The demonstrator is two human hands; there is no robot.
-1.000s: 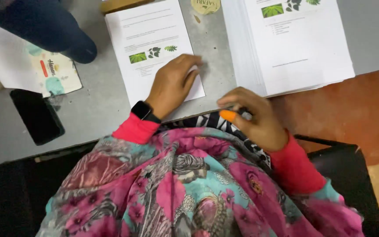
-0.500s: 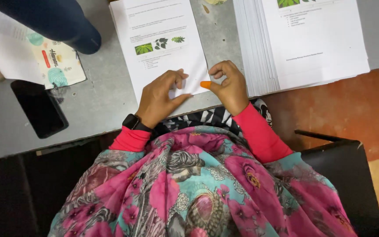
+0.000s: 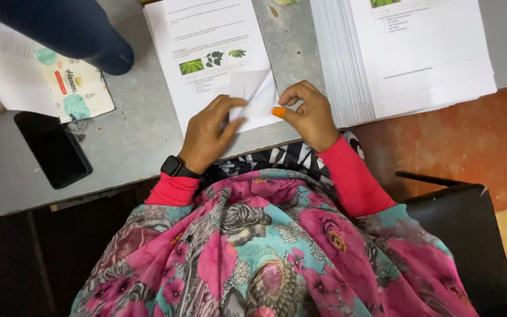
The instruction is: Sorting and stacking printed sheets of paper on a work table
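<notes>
You have a white printed paper sheet (image 3: pixel 212 56) lying flat on the grey tabletop (image 3: pixel 130 129), with three small green leaf pictures across its middle. Its near right corner (image 3: pixel 256 94) is lifted and folded back over the page, creased into a triangle, right between your two grips and touching both.
</notes>
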